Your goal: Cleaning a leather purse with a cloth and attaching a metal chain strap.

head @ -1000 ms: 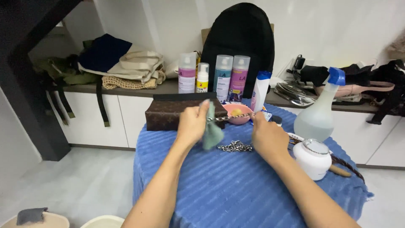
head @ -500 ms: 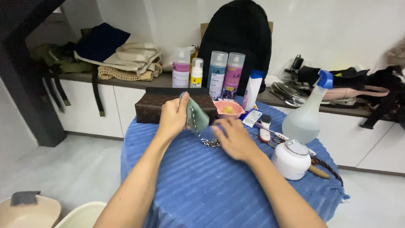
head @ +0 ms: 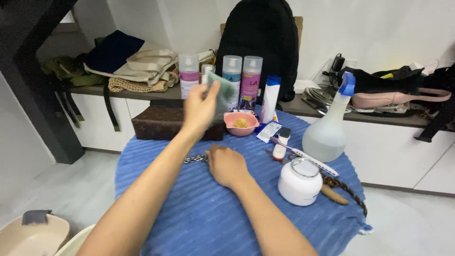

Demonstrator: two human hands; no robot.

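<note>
On the blue-covered bench [head: 189, 223], left hand [head: 201, 106] raised, pinching a green cloth [head: 222, 92]; right hand [head: 227, 166] resting closed over a metal chain [head: 195, 159]. Risk: lifted cloth could brush the pink bowl [head: 241, 124] or spray cans [head: 241, 80], tipping them

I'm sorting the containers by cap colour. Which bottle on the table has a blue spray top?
The large translucent spray bottle at the table's right edge; the slim white bottle has a plain blue cap, no trigger.
</note>
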